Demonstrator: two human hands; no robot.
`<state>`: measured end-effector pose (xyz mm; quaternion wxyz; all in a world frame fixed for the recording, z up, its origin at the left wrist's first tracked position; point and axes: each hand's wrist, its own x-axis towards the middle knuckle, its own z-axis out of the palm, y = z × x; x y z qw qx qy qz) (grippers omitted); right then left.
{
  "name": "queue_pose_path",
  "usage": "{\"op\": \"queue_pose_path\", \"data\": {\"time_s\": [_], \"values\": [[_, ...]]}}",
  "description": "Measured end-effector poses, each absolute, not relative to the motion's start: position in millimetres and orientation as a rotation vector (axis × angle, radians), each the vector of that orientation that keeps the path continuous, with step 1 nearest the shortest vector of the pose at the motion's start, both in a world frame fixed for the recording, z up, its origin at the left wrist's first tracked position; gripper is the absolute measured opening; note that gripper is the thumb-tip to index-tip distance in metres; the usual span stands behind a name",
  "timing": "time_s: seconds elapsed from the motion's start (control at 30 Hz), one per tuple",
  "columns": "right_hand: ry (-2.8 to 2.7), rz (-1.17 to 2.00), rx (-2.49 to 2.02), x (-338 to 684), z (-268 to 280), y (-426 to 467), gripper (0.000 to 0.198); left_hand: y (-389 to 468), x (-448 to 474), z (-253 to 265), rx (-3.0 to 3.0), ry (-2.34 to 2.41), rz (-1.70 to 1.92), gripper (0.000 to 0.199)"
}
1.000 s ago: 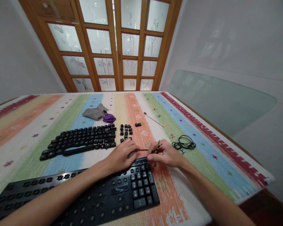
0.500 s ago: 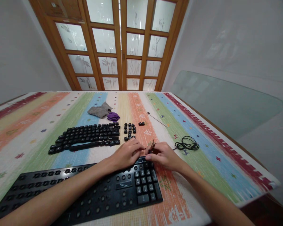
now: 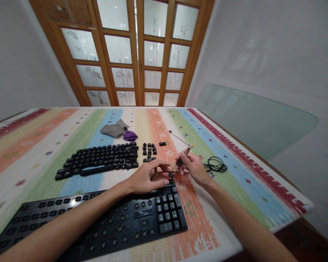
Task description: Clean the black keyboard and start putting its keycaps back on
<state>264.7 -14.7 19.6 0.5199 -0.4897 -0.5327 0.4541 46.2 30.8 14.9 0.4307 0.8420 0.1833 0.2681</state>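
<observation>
A black keyboard [image 3: 117, 222] lies on the table, most of its keycaps off and bare key posts showing; the number pad [image 3: 168, 211] still has caps. My left hand [image 3: 147, 177] is curved over its upper right edge, thumb on top and fingers arched over the back. My right hand [image 3: 192, 165] is closed on a small keycap puller [image 3: 179, 162] with a dark middle, a tan end and thin wires slanting downward. At the wires' lower end, by the keyboard's top right corner, is a small black piece [image 3: 171, 175], apparently a keycap.
Rows of loose keycaps [image 3: 102, 156] lie beyond the keyboard, with smaller groups [image 3: 149, 151] beside them. Behind are a grey cloth [image 3: 113, 130] and a purple cloth item [image 3: 130, 136]. A thin rod with a dark tip [image 3: 180, 139] and a coiled black cable [image 3: 215, 165] lie right.
My right hand has moved up and right, and the puller now points down toward the keyboard corner. My left hand has spread from its bunched pose, thumb on the keyboard. The view has shifted slightly.
</observation>
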Motion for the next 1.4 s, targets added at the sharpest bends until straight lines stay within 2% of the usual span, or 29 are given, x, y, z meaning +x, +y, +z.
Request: {"op": "queue_pose_path", "data": {"time_s": [0.23,0.43,0.67,0.83,1.0,1.13,1.4], "values": [[-1.402,1.086,-1.056,263.8,15.5,-17.1,0.055,35.7,51.3,11.5,1.699,0.494,0.642,0.050],[-1.476,1.071,-1.027,266.5,16.4,-17.5,0.055,40.7,51.0,15.0,1.740,0.524,0.625,0.042],[-1.491,0.937,-1.084,268.7,18.4,-15.3,0.054,50.0,48.4,27.4,2.069,0.467,0.627,0.015],[-1.446,0.811,-1.122,270.3,18.6,-15.4,0.049,74.7,63.5,44.8,2.387,0.349,0.828,0.011],[-1.252,0.686,-1.120,275.3,18.6,-11.2,0.043,110.0,94.7,44.2,2.293,0.428,0.823,0.014],[-1.040,0.574,-1.173,281.6,21.1,-5.7,0.047,131.2,113.3,34.6,2.265,0.495,0.864,0.018],[-1.192,0.767,-1.154,276.0,27.7,-13.2,0.048,157.2,131.3,17.3,2.467,0.671,0.888,0.003]]}}
